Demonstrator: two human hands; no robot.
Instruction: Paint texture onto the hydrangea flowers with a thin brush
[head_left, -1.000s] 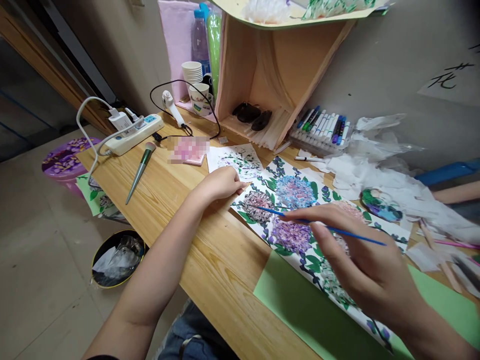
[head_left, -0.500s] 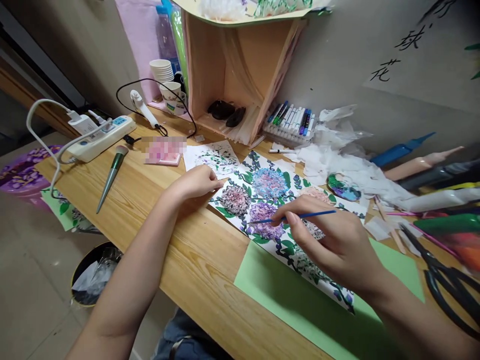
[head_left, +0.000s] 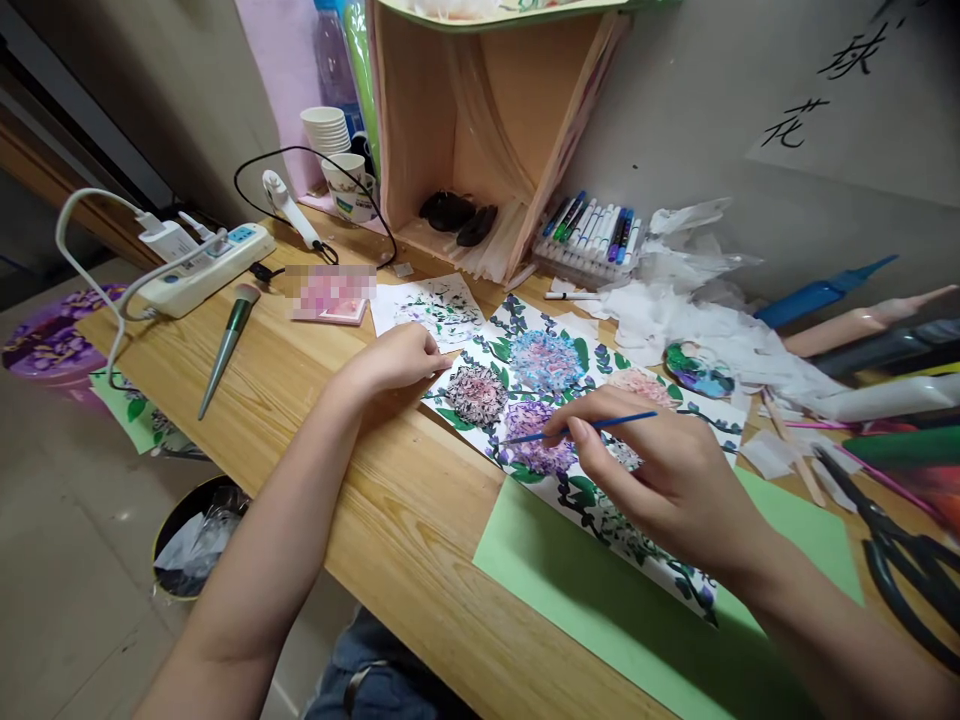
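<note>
A thin blue paintbrush is pinched in my right hand, its tip over the left edge of a purple flower on the painted sheet. This white flower painting bears several round blooms, green leaves and dark stems. It lies slanted, its lower right part over a green sheet of paper. My left hand is curled closed at the painting's left corner, gripping its edge with the fingertips. Part of the painting is hidden under my right hand.
A paint-smeared palette sits beside crumpled tissues. Black scissors and paint tubes lie at the right. Markers stand behind. Leftward are a makeup brush, a power strip and a paint-speckled sheet.
The view has shifted slightly, so most things appear a little moved. The paintbrush is tilted slightly differently, its tip still at the purple flower. The left hand stays at the corner.
</note>
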